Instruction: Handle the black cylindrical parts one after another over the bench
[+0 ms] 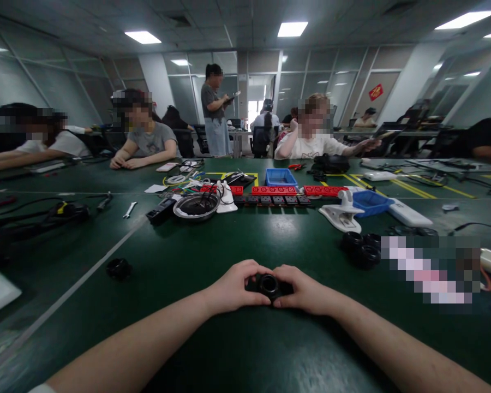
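Here, on my feed, I have the left hand [239, 286] and right hand [303, 289] gripping a black hollow part [263, 291] between them at the green table [180, 245]'s near side, a black ring [118, 269] to the left, black pieces [366, 255] clustered right.

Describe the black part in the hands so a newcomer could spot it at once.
On the green table, find where the left hand and right hand meet. Between them is a black round part with a hollow centre. Unlike the similar black piece alone to the left and the black cluster to the right, only this one is held.
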{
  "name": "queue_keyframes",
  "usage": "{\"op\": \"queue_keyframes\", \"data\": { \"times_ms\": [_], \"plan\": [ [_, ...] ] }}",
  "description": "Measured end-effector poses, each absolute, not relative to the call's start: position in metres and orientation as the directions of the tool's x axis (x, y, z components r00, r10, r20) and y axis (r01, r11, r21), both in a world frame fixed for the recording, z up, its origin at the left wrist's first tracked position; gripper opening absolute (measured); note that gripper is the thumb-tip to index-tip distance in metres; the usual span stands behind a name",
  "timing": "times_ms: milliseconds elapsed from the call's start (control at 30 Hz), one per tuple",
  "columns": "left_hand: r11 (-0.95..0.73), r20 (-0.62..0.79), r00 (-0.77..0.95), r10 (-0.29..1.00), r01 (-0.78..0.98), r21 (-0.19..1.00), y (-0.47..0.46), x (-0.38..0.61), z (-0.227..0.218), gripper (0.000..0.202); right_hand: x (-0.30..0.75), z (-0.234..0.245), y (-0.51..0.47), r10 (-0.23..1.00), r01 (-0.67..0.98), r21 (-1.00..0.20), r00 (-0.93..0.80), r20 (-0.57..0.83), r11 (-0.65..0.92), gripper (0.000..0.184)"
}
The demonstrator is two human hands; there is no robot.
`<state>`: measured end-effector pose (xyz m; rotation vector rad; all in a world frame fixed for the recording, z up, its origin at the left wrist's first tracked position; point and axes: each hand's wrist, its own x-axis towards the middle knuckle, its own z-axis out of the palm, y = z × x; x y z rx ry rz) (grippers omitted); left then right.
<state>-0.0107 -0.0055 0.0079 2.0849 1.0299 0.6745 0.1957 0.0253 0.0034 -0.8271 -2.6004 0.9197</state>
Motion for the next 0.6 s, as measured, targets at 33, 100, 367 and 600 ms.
{"op": "queue_keyframes", "data": {
  "times_ms": [33, 100, 367, 600],
  "plan": [
    [-0.428, 0.135, 0.542, 0.830, 0.461, 0.777, -0.006, -0.010, 0.008, 0.045, 0.196, 0.004, 0.025, 0.605, 0.437, -0.647, -0.795, 0.048, 0.625, 0.027],
    [-0.416, 0.131, 0.528, 0.839, 0.468, 0.780, -0.007, -0.009, 0.009, 0.044, 0.195, 0.003, 0.024, 0.648, 0.471, -0.653, -0.760, 0.041, 0.593, 0.027],
    [-0.295, 0.177, 0.250, 0.952, 0.585, 0.755, -0.017, 0.006, 0.004, 0.038, 0.173, -0.002, 0.004, 0.879, 0.773, -0.430, -0.459, 0.128, 0.466, 0.029],
    [-0.407, 0.220, 0.374, 0.901, 0.553, 0.727, -0.014, 0.002, 0.007, 0.037, 0.176, 0.001, 0.002, 0.806, 0.652, -0.506, -0.568, 0.166, 0.564, 0.045]
  ]
}}
